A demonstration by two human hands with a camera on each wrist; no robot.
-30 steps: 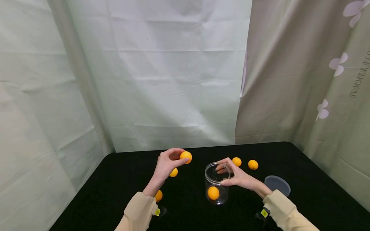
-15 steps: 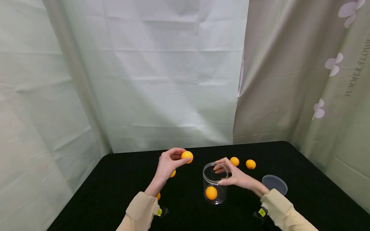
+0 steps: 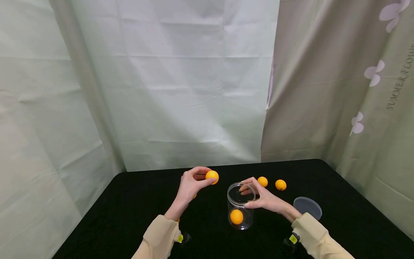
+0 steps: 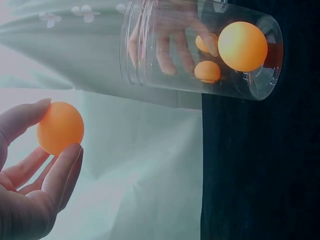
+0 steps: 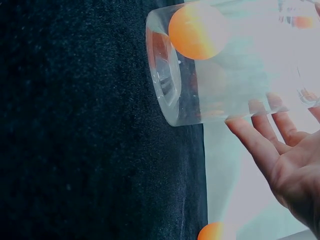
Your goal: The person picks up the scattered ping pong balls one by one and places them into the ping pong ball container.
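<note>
Between thumb and fingertips, my left hand [image 3: 190, 186] pinches an orange ping-pong ball [image 3: 212, 176], raised left of the jar's mouth. A clear plastic jar [image 3: 248, 218] stands upright and uncovered on the black table, with one orange ball [image 3: 236, 217] at its bottom. My right hand [image 3: 266, 199] holds this jar from the right near its rim, thumb on the near side and fingers behind. In the right wrist view, its fingers [image 5: 255, 147] lie along the jar wall. The left wrist view shows the pinched ball [image 4: 61, 128] apart from the jar [image 4: 172, 82].
Two more orange balls lie behind the right hand, one close to it [image 3: 262, 181] and another ball [image 3: 280, 185] further right. A round grey lid [image 3: 308, 207] rests beside the right forearm. Other balls are mostly hidden behind the left wrist. Curtains [image 3: 194, 90] hang behind the table.
My left hand has moved slightly right, closer to the jar, with the ball still pinched. Its wrist now covers more of the balls behind it. The right hand keeps its hold on the jar.
</note>
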